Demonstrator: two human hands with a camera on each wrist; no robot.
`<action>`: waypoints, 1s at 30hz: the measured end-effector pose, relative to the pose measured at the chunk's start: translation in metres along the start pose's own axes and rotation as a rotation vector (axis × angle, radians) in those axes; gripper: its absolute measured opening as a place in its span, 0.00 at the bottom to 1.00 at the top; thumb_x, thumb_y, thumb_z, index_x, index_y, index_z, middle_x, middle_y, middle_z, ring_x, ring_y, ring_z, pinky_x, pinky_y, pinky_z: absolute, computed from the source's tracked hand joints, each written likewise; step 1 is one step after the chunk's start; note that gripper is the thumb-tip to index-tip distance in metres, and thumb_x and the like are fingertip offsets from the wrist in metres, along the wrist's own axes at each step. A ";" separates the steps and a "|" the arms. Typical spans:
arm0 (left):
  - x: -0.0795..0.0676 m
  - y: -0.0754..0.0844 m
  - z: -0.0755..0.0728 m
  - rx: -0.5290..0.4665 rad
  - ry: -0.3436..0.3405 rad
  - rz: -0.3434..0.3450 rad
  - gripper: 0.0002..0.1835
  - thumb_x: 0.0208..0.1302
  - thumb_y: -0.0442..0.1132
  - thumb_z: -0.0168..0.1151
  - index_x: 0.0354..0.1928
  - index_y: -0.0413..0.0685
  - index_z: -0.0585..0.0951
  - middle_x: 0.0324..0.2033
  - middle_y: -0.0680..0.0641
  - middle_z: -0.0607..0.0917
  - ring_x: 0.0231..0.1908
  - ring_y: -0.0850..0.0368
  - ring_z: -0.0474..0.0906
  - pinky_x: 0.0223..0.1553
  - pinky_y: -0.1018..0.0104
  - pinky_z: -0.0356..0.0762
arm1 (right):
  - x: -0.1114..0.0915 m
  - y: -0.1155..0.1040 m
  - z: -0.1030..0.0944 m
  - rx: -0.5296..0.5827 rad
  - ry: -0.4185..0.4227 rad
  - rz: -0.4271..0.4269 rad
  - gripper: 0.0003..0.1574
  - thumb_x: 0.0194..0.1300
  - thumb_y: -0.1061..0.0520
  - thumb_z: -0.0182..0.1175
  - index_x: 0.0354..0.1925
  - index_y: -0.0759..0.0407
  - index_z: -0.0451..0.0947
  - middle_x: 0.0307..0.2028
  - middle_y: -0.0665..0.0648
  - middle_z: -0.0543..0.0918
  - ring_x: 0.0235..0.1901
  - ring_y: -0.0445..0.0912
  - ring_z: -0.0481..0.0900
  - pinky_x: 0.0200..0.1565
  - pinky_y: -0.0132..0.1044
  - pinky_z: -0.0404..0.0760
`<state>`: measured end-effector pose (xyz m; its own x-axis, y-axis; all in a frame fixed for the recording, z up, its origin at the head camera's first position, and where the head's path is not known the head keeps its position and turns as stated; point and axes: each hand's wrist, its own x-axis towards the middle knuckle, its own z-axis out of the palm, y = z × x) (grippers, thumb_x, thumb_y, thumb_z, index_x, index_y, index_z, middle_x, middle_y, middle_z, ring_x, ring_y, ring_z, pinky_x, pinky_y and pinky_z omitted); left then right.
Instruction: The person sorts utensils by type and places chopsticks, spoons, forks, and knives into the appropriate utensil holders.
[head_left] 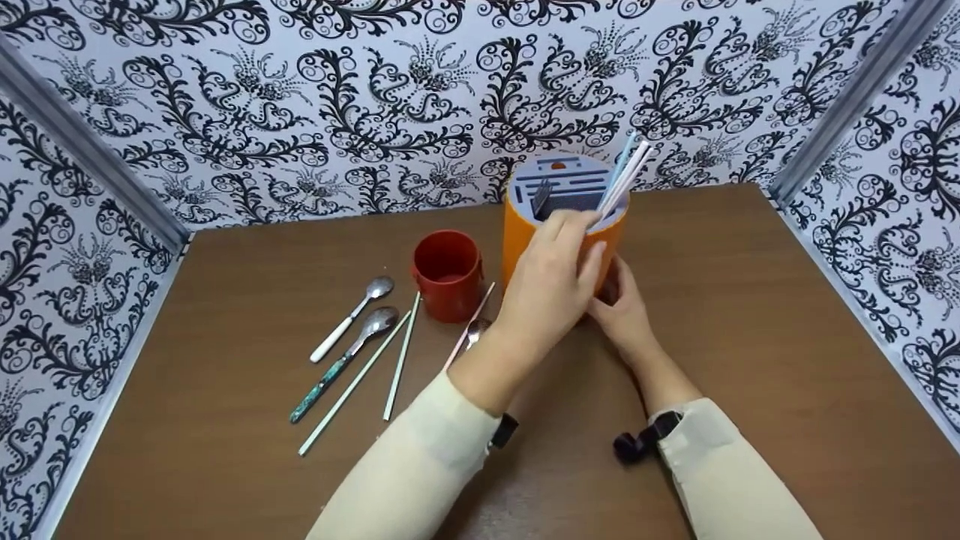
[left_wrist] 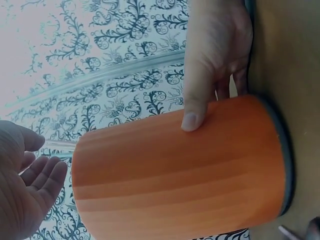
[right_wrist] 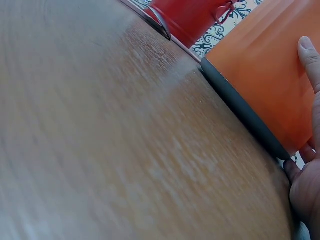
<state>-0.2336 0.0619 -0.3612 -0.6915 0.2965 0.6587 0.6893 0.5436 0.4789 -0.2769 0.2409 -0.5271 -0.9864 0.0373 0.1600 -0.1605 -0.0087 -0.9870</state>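
Note:
An orange cylindrical cutlery holder [head_left: 517,240] with a grey slotted top [head_left: 559,169] stands on the table. White chopsticks [head_left: 628,176] and a light blue chopstick [head_left: 622,161] stick up from its right side, tilted right. A dark fork [head_left: 541,199] stands in the slotted top. My left hand [head_left: 551,270] is at the front rim, fingertips close by the base of the chopsticks; from below, its fingers are loosely bent, with a gap to the thumb. Low on the holder's right side, my right hand [head_left: 626,311] grips it, thumb [left_wrist: 192,117] on the orange wall.
A red cup [head_left: 450,289] stands left of the holder. Around it lie a white-handled spoon [head_left: 352,319], a green-handled spoon [head_left: 345,364], two pale green chopsticks [head_left: 403,356], a pink chopstick [head_left: 461,341] and another spoon [head_left: 477,330]. Patterned walls [head_left: 337,112] enclose the brown table [head_left: 750,300].

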 end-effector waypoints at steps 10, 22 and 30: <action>-0.040 -0.021 -0.002 0.036 -0.003 -0.047 0.17 0.73 0.40 0.64 0.60 0.43 0.80 0.53 0.44 0.85 0.55 0.52 0.82 0.65 0.65 0.78 | -0.001 -0.002 0.001 -0.031 0.001 0.014 0.58 0.67 0.60 0.70 0.82 0.54 0.47 0.79 0.56 0.61 0.76 0.49 0.64 0.78 0.46 0.63; -0.074 -0.045 -0.010 0.025 -0.083 -0.178 0.20 0.71 0.41 0.68 0.60 0.43 0.80 0.53 0.45 0.84 0.52 0.54 0.82 0.61 0.68 0.82 | -0.003 -0.005 0.001 -0.041 0.002 0.034 0.58 0.68 0.59 0.70 0.83 0.53 0.46 0.80 0.57 0.59 0.78 0.50 0.61 0.79 0.49 0.60; -0.088 -0.055 -0.023 0.035 -0.138 -0.284 0.21 0.70 0.43 0.69 0.61 0.44 0.80 0.54 0.45 0.84 0.53 0.53 0.82 0.63 0.63 0.81 | -0.004 -0.008 0.001 -0.064 0.003 0.075 0.58 0.68 0.55 0.70 0.83 0.51 0.45 0.81 0.54 0.57 0.79 0.48 0.58 0.81 0.47 0.57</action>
<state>-0.2056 -0.0125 -0.4325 -0.8796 0.2315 0.4155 0.4584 0.6457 0.6106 -0.2720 0.2394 -0.5198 -0.9955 0.0424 0.0852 -0.0830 0.0522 -0.9952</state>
